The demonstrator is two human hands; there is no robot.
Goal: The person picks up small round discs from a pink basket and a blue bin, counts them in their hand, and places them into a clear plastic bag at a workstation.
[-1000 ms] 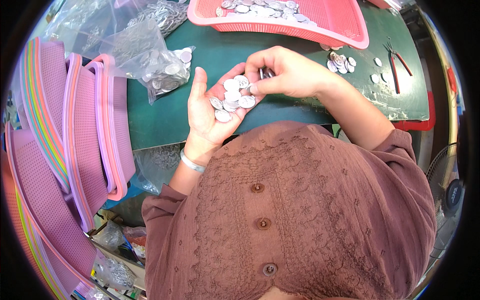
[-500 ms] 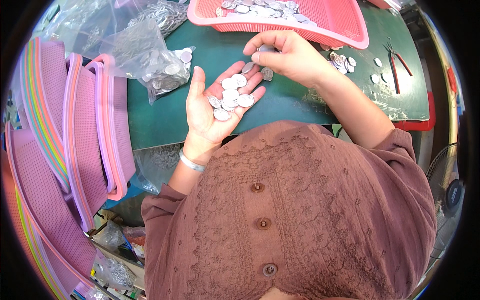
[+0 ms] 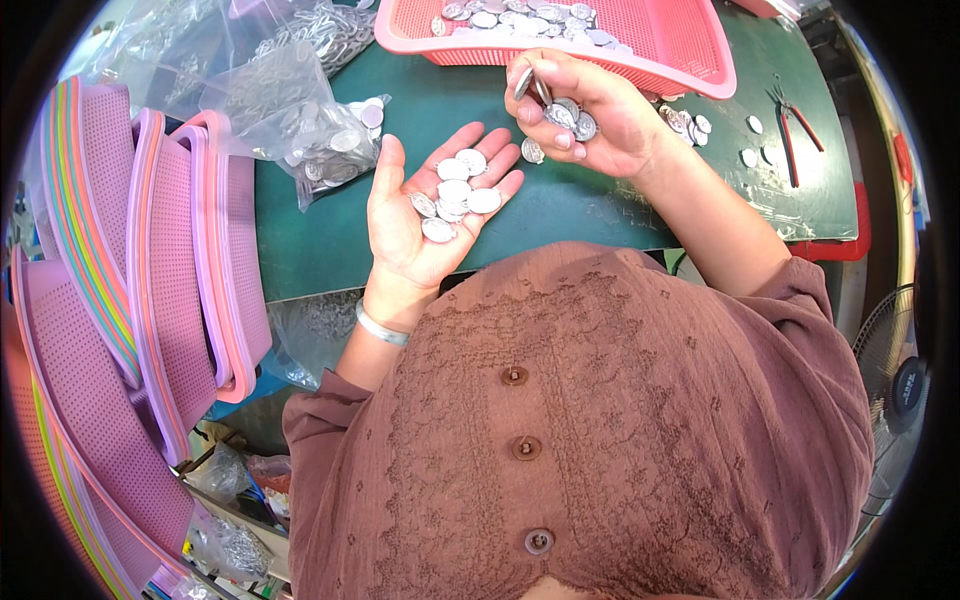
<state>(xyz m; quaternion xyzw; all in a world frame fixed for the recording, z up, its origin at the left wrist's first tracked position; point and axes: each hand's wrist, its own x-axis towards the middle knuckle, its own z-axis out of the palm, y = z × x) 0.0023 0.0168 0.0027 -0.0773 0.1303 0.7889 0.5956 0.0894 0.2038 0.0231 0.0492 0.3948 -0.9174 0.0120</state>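
Observation:
My left hand (image 3: 402, 232) is palm up over the green table, fingers stretched and apart. Several round silver medallions (image 3: 454, 191) lie across its palm and fingers. To its right, my right hand (image 3: 622, 125) is turned with its fingers curled, cradling several silver medallions (image 3: 562, 112). Two more stand on edge at its fingertips, one of them a dark-looking medallion (image 3: 523, 84). A single medallion (image 3: 532, 151) shows on the table between the hands. Behind the right hand, a pink mesh basket (image 3: 715, 75) holds many more.
A clear plastic bag (image 3: 337, 155) of silver discs lies left of my left hand, and another bag (image 3: 320, 35) of metal links behind it. Loose medallions (image 3: 685, 125) and red-handled pliers (image 3: 790, 145) lie at the right. Stacked pink and purple baskets (image 3: 165, 270) line the left side.
My right hand has moved slightly up and right and turned, so the medallions in its palm now show. A medallion near the left fingertips is now away from them. The left hand has barely shifted.

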